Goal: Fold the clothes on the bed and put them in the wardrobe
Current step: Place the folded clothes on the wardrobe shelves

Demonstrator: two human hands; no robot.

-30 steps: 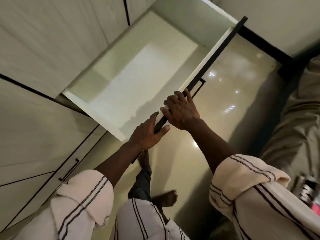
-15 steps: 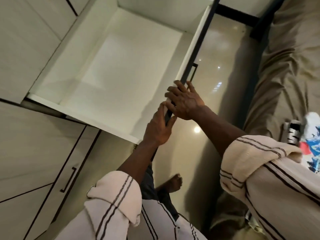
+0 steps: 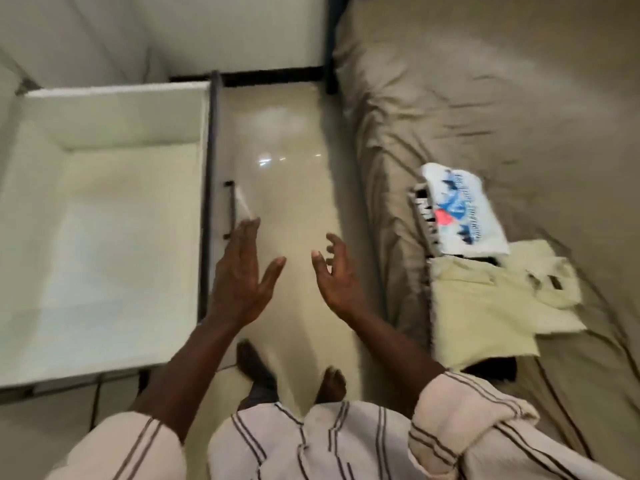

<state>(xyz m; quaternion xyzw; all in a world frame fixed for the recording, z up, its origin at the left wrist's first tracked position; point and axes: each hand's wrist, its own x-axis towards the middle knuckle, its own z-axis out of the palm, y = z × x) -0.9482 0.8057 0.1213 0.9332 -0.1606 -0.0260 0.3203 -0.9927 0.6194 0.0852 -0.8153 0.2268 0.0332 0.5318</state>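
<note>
**While the drawer stands open, the pile waits on the right**

Where the bed point(image 3: 519, 81) drops off toward the floor, there's the stack of clothes point(image 3: 478, 271), lying close to the mattress's left edge. A white printed shirt point(image 3: 460, 209) sits at the far end and a pale yellow garment point(image 3: 485, 306) nearer. Something dark point(image 3: 491, 370) peeks out beneath at the near end. The stack's long axis runs near-to-far, roughly along the bed edge, a little skewed. It looks folded, though blur keeps me from swearing to it.

Now the hands. The right hand point(image 3: 337, 275) hangs over the floor, fingers spread and loosely bent, gripping nothing. The pile lies to its right, so this is clearly the closer hand. The left hand point(image 3: 242, 275) is flat and splayed, also empty, just right of the drawer's dark front edge point(image 3: 206, 202). A strip of glossy floor point(image 3: 284, 188) shows between the two.

At left the drawer point(image 3: 114, 109) is pulled out, white inside, with nothing visible in it.

My read: a swing rightward to the pile comes next, then a carry leftward across that aisle. Room is tight, with the bed edge on one side, the drawer front on the other and bare feet point(image 3: 256, 365) between. The loose yellow flaps could slump on the lift.
</note>
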